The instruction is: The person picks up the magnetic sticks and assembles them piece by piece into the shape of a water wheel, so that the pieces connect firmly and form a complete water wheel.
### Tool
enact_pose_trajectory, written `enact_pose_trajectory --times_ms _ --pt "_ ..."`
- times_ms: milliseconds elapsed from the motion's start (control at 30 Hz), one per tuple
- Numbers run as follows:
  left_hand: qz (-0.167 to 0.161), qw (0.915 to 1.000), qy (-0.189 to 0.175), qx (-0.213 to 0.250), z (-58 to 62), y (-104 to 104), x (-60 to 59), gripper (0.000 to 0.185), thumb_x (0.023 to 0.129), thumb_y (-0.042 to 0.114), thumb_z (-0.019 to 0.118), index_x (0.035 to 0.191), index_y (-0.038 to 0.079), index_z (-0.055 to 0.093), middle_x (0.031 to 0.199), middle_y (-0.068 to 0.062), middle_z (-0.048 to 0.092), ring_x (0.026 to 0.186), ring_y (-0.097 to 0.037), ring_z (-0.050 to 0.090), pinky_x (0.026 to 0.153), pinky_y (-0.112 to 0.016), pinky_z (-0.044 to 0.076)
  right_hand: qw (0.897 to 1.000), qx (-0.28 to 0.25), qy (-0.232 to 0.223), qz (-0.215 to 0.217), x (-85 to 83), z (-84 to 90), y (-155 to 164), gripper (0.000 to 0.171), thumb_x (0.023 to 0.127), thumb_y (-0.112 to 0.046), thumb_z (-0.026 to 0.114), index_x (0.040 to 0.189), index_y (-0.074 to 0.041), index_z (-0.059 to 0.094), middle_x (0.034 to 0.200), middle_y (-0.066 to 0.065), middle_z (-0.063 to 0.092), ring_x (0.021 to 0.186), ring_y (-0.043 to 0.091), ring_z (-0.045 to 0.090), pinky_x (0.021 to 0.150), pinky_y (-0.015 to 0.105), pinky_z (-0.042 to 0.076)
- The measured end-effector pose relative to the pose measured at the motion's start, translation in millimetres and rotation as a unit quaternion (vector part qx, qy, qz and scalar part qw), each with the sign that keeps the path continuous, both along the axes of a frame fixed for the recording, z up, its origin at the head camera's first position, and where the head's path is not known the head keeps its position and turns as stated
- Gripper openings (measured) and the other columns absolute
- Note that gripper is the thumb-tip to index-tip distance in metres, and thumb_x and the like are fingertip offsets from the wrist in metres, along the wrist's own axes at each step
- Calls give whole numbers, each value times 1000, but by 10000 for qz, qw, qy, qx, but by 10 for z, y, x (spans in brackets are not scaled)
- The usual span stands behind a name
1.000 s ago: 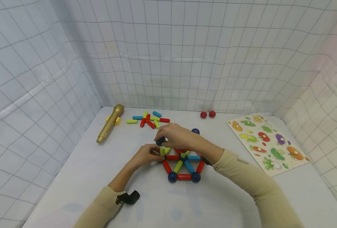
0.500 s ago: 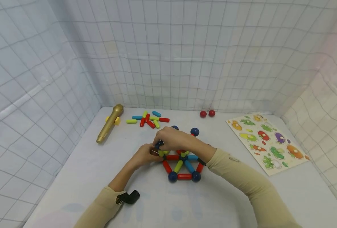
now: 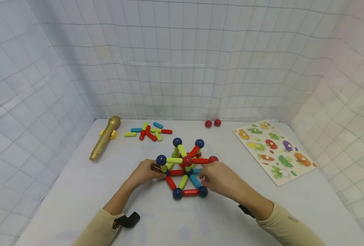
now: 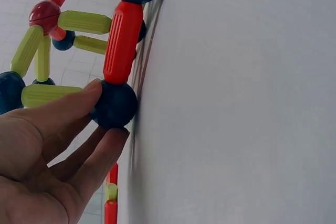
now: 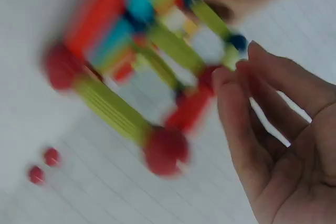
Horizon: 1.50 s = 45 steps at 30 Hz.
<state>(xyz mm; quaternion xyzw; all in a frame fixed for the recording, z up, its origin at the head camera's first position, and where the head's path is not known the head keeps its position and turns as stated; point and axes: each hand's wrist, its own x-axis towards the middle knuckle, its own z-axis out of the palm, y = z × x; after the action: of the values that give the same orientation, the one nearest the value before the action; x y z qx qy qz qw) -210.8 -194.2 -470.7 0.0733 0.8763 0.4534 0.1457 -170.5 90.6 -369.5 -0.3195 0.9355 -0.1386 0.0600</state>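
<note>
A ball-and-rod construction (image 3: 190,192) of red, yellow-green and light blue rods joined by dark blue and red balls stands mid-table in the head view. At its left side my left hand (image 3: 145,173) pinches a low dark blue ball (image 4: 114,104) between thumb and fingers. Above that, another blue ball (image 3: 161,160) tops a short upright yellow-green rod. My right hand (image 3: 222,181) is at the right side, just in front of a raised red ball (image 3: 213,160). In the blurred right wrist view its fingers (image 5: 236,124) are extended with nothing gripped; contact with the construction cannot be told.
Loose rods (image 3: 151,136) lie in a cluster at the back left, near a gold toy microphone (image 3: 105,138). Two red balls (image 3: 212,123) rest by the back wall. A vegetable puzzle board (image 3: 274,152) lies at the right.
The blue ball my right hand held now sits atop the left upright rod, released. That hand has moved right and nearer. My left hand keeps its hold; the head view has shifted slightly.
</note>
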Motion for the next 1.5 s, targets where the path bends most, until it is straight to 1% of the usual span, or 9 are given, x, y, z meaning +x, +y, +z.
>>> enact_pose_trajectory --times_ms 233,600,800,900,1033,1167,1300,1400,1500 --pt "46 9978 -159 -642 92 -53 157 34 74 19 84 101 3 69 86 -3 71 78 -14 61 71 -30 54 9987 92 -416 -263 84 -562 36 20 75 -21 84 92 -13 76 85 -2 66 72 7 55 67 22 52" --pt "-454 9973 96 -570 109 -13 294 35 75 20 84 103 5 69 85 -1 70 78 -13 59 70 -28 53 9996 -225 -127 -119 63 -643 164 17 73 -17 85 87 -13 77 81 -6 70 73 7 55 68 23 53" --pt "-1225 9846 22 -1249 275 -377 -234 27 85 10 73 111 7 70 102 -4 71 93 -18 64 84 -35 55 9986 -293 -385 -229 53 -624 160 18 73 -15 85 89 -12 77 81 -5 70 75 9 57 70 25 55" --pt "-573 9725 724 -2140 356 -599 -672 20 90 3 64 109 3 70 107 -13 70 99 -27 64 88 -40 54 9981 -338 -419 -295 30 -617 172 17 73 -13 84 89 -11 77 81 -4 71 75 9 58 71 26 57" --pt "515 9297 1336 -3394 347 -765 -1104 19 93 0 57 108 -5 68 111 -24 65 104 -37 61 90 -46 52 9971 -350 -528 -424 -7 -626 206 16 73 -11 84 88 -11 77 80 -4 70 75 10 57 72 28 57" --pt "755 8970 1396 -4125 269 -824 -1264 20 94 1 54 106 -8 67 105 -26 65 97 -37 63 84 -47 54 9960 -383 -667 -452 -19 -650 232 15 74 -12 84 87 -12 77 79 -6 69 74 9 55 70 27 55" --pt "875 8857 1418 -4334 217 -897 -1241 18 93 -2 52 100 -9 68 98 -27 68 89 -38 66 77 -49 55 9977 -361 -514 -242 -20 -677 215 13 74 -14 84 85 -12 77 77 -7 66 72 8 54 68 24 53" --pt "989 8985 1376 -4051 259 -913 -1196 19 91 4 59 101 -9 68 102 -26 69 92 -40 67 77 -49 56 9987 -325 -363 -177 -21 -666 210 13 74 -15 84 85 -13 77 78 -7 66 72 8 54 68 24 52" --pt "1075 9397 1100 -3055 383 -809 -1112 31 91 18 65 110 -6 69 111 -24 69 99 -38 66 82 -46 55 9987 -286 -301 -292 -24 -638 237 14 74 -14 84 86 -13 77 79 -7 67 74 8 55 71 26 53"
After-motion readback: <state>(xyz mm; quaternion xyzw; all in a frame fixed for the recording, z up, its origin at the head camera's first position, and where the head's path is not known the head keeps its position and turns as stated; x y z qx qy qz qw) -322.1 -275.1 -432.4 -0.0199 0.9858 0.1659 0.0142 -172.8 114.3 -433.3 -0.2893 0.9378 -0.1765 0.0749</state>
